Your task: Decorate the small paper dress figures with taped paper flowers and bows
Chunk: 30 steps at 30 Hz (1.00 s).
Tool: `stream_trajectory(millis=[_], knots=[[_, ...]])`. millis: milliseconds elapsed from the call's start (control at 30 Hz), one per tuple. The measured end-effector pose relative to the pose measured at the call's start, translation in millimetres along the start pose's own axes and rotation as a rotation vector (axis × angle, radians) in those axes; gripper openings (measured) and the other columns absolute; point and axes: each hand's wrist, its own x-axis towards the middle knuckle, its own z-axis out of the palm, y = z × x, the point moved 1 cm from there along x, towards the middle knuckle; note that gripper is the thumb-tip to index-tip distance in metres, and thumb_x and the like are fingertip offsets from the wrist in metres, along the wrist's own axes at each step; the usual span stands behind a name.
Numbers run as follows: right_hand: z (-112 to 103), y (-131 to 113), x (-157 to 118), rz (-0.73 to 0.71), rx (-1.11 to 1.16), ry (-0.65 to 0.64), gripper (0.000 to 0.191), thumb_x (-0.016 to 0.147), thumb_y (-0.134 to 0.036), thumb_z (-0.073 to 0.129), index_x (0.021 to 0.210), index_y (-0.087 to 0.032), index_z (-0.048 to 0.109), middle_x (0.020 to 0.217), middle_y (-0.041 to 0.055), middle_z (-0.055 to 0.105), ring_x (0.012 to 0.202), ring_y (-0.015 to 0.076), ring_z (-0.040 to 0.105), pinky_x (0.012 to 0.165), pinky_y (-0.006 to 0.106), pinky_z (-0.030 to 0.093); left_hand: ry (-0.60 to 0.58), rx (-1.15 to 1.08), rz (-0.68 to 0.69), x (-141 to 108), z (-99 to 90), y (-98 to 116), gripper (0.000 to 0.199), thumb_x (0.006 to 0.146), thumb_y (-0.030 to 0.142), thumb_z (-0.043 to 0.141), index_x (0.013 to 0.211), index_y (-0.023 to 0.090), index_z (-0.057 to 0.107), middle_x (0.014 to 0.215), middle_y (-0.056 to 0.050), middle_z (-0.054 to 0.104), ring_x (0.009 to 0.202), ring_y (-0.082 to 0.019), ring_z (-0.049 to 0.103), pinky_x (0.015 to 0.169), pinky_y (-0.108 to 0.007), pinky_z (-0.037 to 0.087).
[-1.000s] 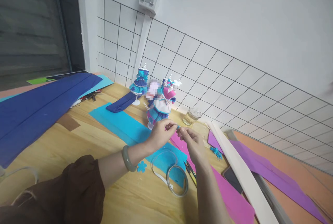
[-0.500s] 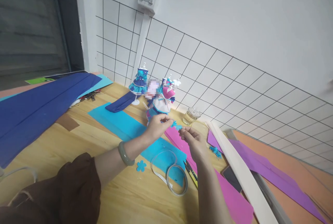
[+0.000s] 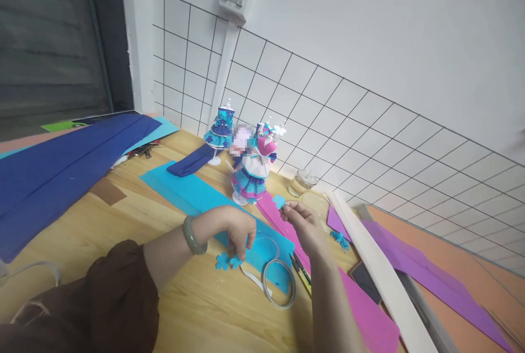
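My left hand (image 3: 241, 230) is low over the table, fingers pointing down and closed on a small blue flower cutout (image 3: 235, 261). Right beside it, a similar blue flower (image 3: 222, 261) lies on the wood. In front of the small dressed mannequins, my right hand (image 3: 302, 219) pinches another blue flower (image 3: 279, 201) between thumb and fingertips. Under and beyond my left hand stretches a blue crepe paper strip (image 3: 184, 191). A roll of tape (image 3: 279, 284) lies at the strip's near end, with yellow-and-black snips (image 3: 301, 272) to its right.
Two mannequins in ruffled paper dresses (image 3: 220, 128) (image 3: 252, 175) stand at the back beside a glass jar (image 3: 301, 182). Pink paper (image 3: 369, 309), a long pale strip (image 3: 381, 265) and purple paper (image 3: 435, 276) lie right. Blue flowers (image 3: 339, 239) are piled there. Dark blue paper (image 3: 74, 172) covers the left.
My left hand has moved down and toward me from beside my right hand, carrying a blue flower to the one on the table. My right hand stays nearly still with its flower.
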Motion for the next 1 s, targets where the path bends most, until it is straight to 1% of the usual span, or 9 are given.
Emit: stream_trajectory(millis=[67, 133, 267, 333, 467, 600, 700, 867, 1000], knots=[[3.2, -4.1, -1.9, 0.002, -0.051, -0.007, 0.017, 0.073, -0.038, 0.067, 0.073, -0.021, 0.064, 0.067, -0.0022, 0.058, 0.067, 0.0110, 0.049, 0.067, 0.026, 0.038, 0.044, 0.028, 0.006, -1.8, -2.2, 1.2, 0.019, 0.039, 0.022, 0.080, 0.050, 0.021, 0.065, 0.043, 0.002, 0.058, 0.040, -0.016, 0.050, 0.042, -0.025, 0.033], [5.4, -6.7, -3.1, -0.003, -0.078, -0.004, 0.018, 0.072, -0.039, 0.067, 0.074, -0.021, 0.065, 0.069, -0.0015, 0.059, 0.068, 0.0119, 0.051, 0.068, 0.026, 0.039, 0.128, 0.022, 0.046, -6.6, -8.2, 5.4, 0.022, 0.042, 0.029, 0.082, 0.057, 0.021, 0.068, 0.052, 0.002, 0.060, 0.046, -0.014, 0.051, 0.045, -0.024, 0.034], [7.3, -5.9, -2.7, -0.083, -0.168, -0.010, 0.021, 0.074, -0.042, 0.064, 0.077, -0.021, 0.065, 0.075, 0.0013, 0.062, 0.072, 0.0149, 0.054, 0.070, 0.030, 0.041, 0.325, -0.085, 0.150, -15.3, -21.1, 15.0, 0.030, 0.060, 0.045, 0.074, 0.076, 0.021, 0.068, 0.068, 0.001, 0.063, 0.065, -0.015, 0.056, 0.053, -0.022, 0.037], [7.8, -4.8, -2.4, -0.142, -0.267, -0.008, 0.021, 0.077, -0.041, 0.061, 0.079, -0.020, 0.066, 0.078, 0.0026, 0.064, 0.074, 0.0157, 0.054, 0.069, 0.030, 0.041, 0.406, -0.175, 0.189, -16.1, -24.4, 17.7, 0.034, 0.068, 0.050, 0.067, 0.078, 0.018, 0.065, 0.070, 0.000, 0.061, 0.067, -0.015, 0.056, 0.055, -0.022, 0.038], [10.3, -6.8, -3.6, -0.215, -0.444, -0.010, 0.022, 0.082, -0.039, 0.055, 0.081, -0.020, 0.066, 0.077, 0.0024, 0.064, 0.070, 0.0144, 0.052, 0.065, 0.029, 0.040, 0.497, -0.384, 0.234, -13.4, -26.2, 18.6, 0.030, 0.074, 0.046, 0.062, 0.077, 0.016, 0.059, 0.068, 0.001, 0.058, 0.063, -0.012, 0.054, 0.054, -0.021, 0.038], [12.2, -8.7, -4.0, -0.217, -0.468, -0.006, 0.022, 0.084, -0.038, 0.053, 0.083, -0.020, 0.064, 0.078, 0.0026, 0.063, 0.070, 0.0144, 0.052, 0.066, 0.030, 0.042, 0.517, -0.499, 0.240, -10.7, -27.3, 16.7, 0.024, 0.071, 0.037, 0.065, 0.075, 0.014, 0.060, 0.064, 0.001, 0.056, 0.061, -0.011, 0.053, 0.054, -0.022, 0.038], [11.8, -5.1, -2.3, -0.245, -0.495, 0.047, 0.021, 0.085, -0.034, 0.051, 0.095, -0.020, 0.062, 0.085, 0.0041, 0.063, 0.075, 0.0155, 0.055, 0.069, 0.032, 0.045, 0.510, -0.558, 0.249, -10.6, -28.1, 16.1, 0.023, 0.068, 0.036, 0.067, 0.072, 0.014, 0.061, 0.062, 0.001, 0.056, 0.059, -0.011, 0.052, 0.053, -0.022, 0.037], [15.2, -0.4, -0.8, -0.517, -0.643, 0.106, 0.026, 0.084, -0.024, 0.052, 0.110, -0.025, 0.053, 0.096, 0.0048, 0.058, 0.077, 0.0149, 0.055, 0.071, 0.034, 0.047, 0.446, -0.667, 0.235, -12.3, -28.2, 16.4, 0.024, 0.065, 0.035, 0.070, 0.068, 0.013, 0.062, 0.059, 0.000, 0.057, 0.056, -0.010, 0.051, 0.052, -0.023, 0.036], [19.4, -4.6, -3.0, -0.609, -0.668, 0.086, 0.016, 0.085, -0.023, 0.052, 0.100, -0.026, 0.057, 0.101, 0.0055, 0.055, 0.085, 0.0161, 0.055, 0.074, 0.034, 0.047, 0.388, -0.740, 0.203, -10.6, -28.1, 14.2, 0.026, 0.063, 0.036, 0.073, 0.066, 0.013, 0.062, 0.057, 0.000, 0.058, 0.053, -0.010, 0.050, 0.050, -0.022, 0.035]])
